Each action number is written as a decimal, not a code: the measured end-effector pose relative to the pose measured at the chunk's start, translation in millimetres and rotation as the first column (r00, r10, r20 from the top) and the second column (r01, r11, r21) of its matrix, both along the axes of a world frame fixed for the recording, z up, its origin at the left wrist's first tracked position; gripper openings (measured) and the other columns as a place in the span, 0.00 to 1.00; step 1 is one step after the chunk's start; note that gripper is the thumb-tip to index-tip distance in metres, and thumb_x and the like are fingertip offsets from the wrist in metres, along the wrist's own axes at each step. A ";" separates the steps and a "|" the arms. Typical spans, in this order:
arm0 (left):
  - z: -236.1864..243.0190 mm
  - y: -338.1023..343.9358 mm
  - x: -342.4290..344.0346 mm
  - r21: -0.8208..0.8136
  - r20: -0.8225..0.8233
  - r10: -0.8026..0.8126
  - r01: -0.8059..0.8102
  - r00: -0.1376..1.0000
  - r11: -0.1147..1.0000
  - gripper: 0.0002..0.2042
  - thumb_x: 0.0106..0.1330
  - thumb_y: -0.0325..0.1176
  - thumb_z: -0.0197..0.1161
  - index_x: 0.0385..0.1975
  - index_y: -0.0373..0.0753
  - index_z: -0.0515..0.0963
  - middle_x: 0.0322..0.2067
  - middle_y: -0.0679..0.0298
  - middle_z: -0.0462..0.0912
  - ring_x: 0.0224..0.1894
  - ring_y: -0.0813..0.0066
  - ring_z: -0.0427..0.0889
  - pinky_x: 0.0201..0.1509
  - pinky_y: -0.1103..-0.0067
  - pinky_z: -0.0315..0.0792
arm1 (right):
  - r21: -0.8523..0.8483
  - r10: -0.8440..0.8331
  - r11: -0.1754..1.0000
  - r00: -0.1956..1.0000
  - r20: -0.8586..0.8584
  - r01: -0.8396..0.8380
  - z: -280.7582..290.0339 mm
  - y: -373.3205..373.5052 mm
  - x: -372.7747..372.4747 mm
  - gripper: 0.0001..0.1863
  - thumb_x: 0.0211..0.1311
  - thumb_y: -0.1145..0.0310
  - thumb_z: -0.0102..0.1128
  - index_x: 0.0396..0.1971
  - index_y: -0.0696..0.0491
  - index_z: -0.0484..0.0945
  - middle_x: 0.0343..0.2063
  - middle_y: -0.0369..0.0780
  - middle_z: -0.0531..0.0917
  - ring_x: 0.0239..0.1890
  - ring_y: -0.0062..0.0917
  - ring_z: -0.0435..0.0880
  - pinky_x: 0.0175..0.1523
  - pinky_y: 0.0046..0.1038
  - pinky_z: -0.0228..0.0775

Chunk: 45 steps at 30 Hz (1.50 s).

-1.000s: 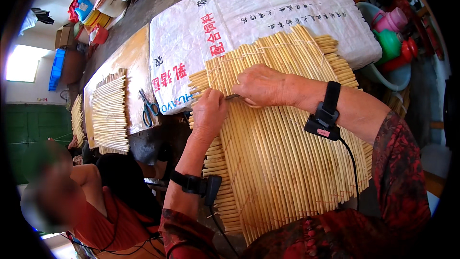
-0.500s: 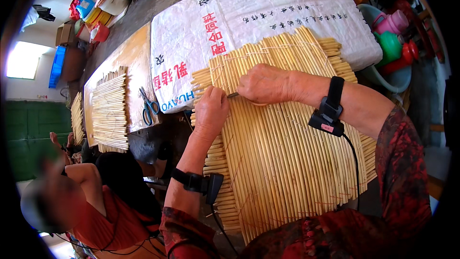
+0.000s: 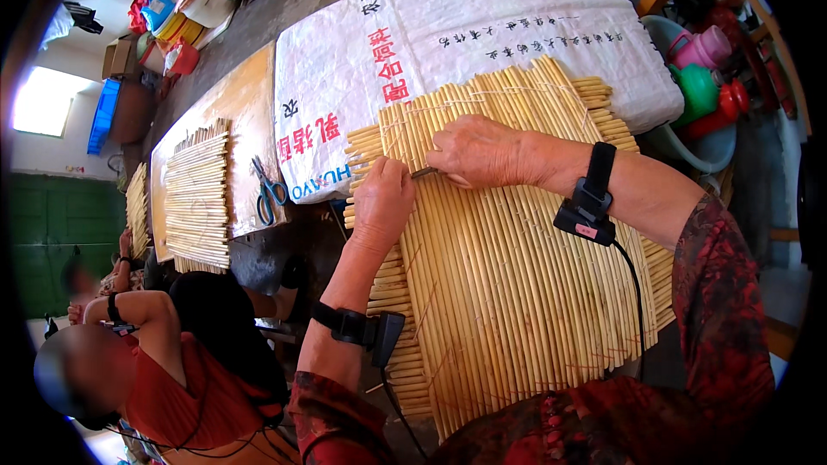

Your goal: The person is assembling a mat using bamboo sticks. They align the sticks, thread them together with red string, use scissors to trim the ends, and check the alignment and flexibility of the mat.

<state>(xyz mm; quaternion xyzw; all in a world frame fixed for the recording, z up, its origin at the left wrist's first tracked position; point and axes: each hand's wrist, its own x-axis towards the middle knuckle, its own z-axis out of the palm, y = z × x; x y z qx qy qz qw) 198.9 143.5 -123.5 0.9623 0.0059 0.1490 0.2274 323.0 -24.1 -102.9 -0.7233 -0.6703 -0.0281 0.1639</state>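
A mat of pale yellow reed stalks (image 3: 508, 284), bound across with thin string, lies before me over another layer of stalks (image 3: 398, 375) set crosswise. Over its upper left part, my right hand (image 3: 474, 152) is closed around a thin dark tool (image 3: 423, 173), its kind too small to make out. The tool's visible end points left and meets the fingertips of my left hand (image 3: 383, 202). Those fingers are pinched together at the mat's left edge, and what they grip is hidden. Both wrists carry black straps with small boxes.
A white printed sack (image 3: 534, 9) covers the table beyond the mat. To the left, scissors (image 3: 268, 192) and a smaller stalk mat (image 3: 198, 198) lie on a wooden board (image 3: 250, 86). A co-worker in red (image 3: 194, 387) sits at lower left. Basins and plastic jugs (image 3: 696, 86) stand at right.
My hands stay nearly in place, with slightly more of the dark tool showing between them. At lower left, the co-worker's bent arm has come up toward the head.
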 end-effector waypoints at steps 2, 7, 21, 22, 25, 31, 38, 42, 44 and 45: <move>-0.3 0.5 0.3 -0.007 0.014 -0.008 0.008 1.000 1.000 0.04 0.53 0.23 0.58 0.25 0.35 0.70 0.26 0.55 0.72 0.28 0.52 0.74 0.30 0.66 0.69 | -0.019 0.001 1.000 1.000 -0.022 -0.002 -0.9 1.5 -1.7 0.07 0.44 0.66 0.60 0.20 0.51 0.73 0.20 0.40 0.76 0.25 0.36 0.78 0.33 0.37 0.69; 0.6 2.7 -1.1 -0.050 -0.029 0.023 -0.024 0.999 0.998 0.04 0.56 0.25 0.58 0.25 0.37 0.69 0.26 0.55 0.72 0.29 0.51 0.75 0.30 0.63 0.69 | -0.011 -0.032 0.999 0.999 -0.025 0.031 -3.4 0.6 -3.6 0.06 0.44 0.66 0.59 0.20 0.50 0.73 0.18 0.38 0.76 0.24 0.34 0.78 0.34 0.37 0.69; 14.7 16.4 -13.4 -0.170 -0.179 0.062 -0.092 0.982 0.981 0.08 0.56 0.25 0.60 0.35 0.34 0.72 0.34 0.55 0.72 0.32 0.56 0.75 0.38 0.70 0.71 | 0.082 -0.241 0.966 0.969 -0.046 0.244 15.6 -32.7 12.0 0.11 0.46 0.65 0.63 0.26 0.53 0.72 0.23 0.39 0.74 0.30 0.33 0.76 0.39 0.34 0.67; 21.7 6.5 -12.5 -0.121 -0.173 0.056 -0.077 0.983 0.990 0.09 0.56 0.26 0.62 0.35 0.33 0.73 0.32 0.59 0.71 0.24 0.67 0.73 0.31 0.77 0.70 | 0.099 -0.230 0.968 0.973 -0.022 0.231 12.6 -36.1 11.9 0.11 0.46 0.65 0.63 0.26 0.53 0.72 0.23 0.39 0.74 0.30 0.33 0.76 0.39 0.34 0.67; 24.0 -3.0 1.3 0.035 -0.201 0.015 -0.008 0.979 0.999 0.11 0.56 0.30 0.64 0.35 0.33 0.73 0.33 0.58 0.72 0.26 0.61 0.75 0.33 0.72 0.71 | 0.149 -0.199 0.971 0.979 0.052 0.189 -3.8 -41.9 10.6 0.12 0.46 0.65 0.63 0.27 0.53 0.71 0.24 0.39 0.74 0.31 0.34 0.76 0.39 0.34 0.67; 16.0 -6.2 8.8 0.075 -0.229 -0.021 0.040 0.973 0.996 0.07 0.59 0.30 0.60 0.32 0.34 0.72 0.33 0.53 0.73 0.34 0.50 0.76 0.35 0.64 0.71 | 0.080 -0.185 0.979 0.981 -0.057 0.189 1.6 -31.1 -1.2 0.09 0.47 0.65 0.60 0.23 0.54 0.74 0.21 0.41 0.78 0.28 0.35 0.79 0.36 0.35 0.70; 11.7 -0.9 13.5 0.188 -0.287 -0.087 0.145 0.954 0.971 0.04 0.60 0.27 0.57 0.29 0.35 0.70 0.31 0.52 0.72 0.33 0.49 0.75 0.35 0.62 0.71 | 0.069 -0.154 0.985 0.984 -0.090 0.161 -7.2 -28.3 -3.9 0.07 0.48 0.66 0.57 0.21 0.55 0.75 0.20 0.44 0.80 0.26 0.36 0.81 0.33 0.37 0.73; 9.9 1.6 14.8 0.156 -0.231 -0.090 0.128 0.969 0.979 0.04 0.57 0.25 0.57 0.27 0.35 0.69 0.28 0.52 0.72 0.30 0.50 0.76 0.32 0.63 0.71 | 0.026 -0.166 0.985 0.983 -0.074 0.169 -13.3 -25.5 -6.3 0.09 0.45 0.65 0.63 0.21 0.53 0.72 0.21 0.39 0.76 0.28 0.32 0.78 0.35 0.34 0.68; 5.2 1.1 16.7 0.085 -0.170 -0.089 0.104 0.981 0.991 0.04 0.55 0.23 0.57 0.25 0.35 0.69 0.26 0.53 0.73 0.27 0.50 0.76 0.30 0.63 0.71 | 0.028 -0.161 0.986 0.985 -0.061 0.163 -13.8 -27.6 -4.9 0.08 0.46 0.66 0.62 0.21 0.52 0.73 0.21 0.39 0.76 0.27 0.32 0.78 0.35 0.33 0.67; 5.3 1.6 16.8 0.054 -0.162 -0.094 0.104 0.982 0.993 0.04 0.55 0.23 0.57 0.24 0.35 0.69 0.25 0.53 0.73 0.27 0.50 0.76 0.29 0.63 0.71 | 0.043 -0.153 0.987 0.987 -0.048 0.156 -14.5 -27.4 -4.7 0.08 0.46 0.66 0.61 0.21 0.52 0.73 0.20 0.38 0.76 0.27 0.32 0.78 0.35 0.33 0.67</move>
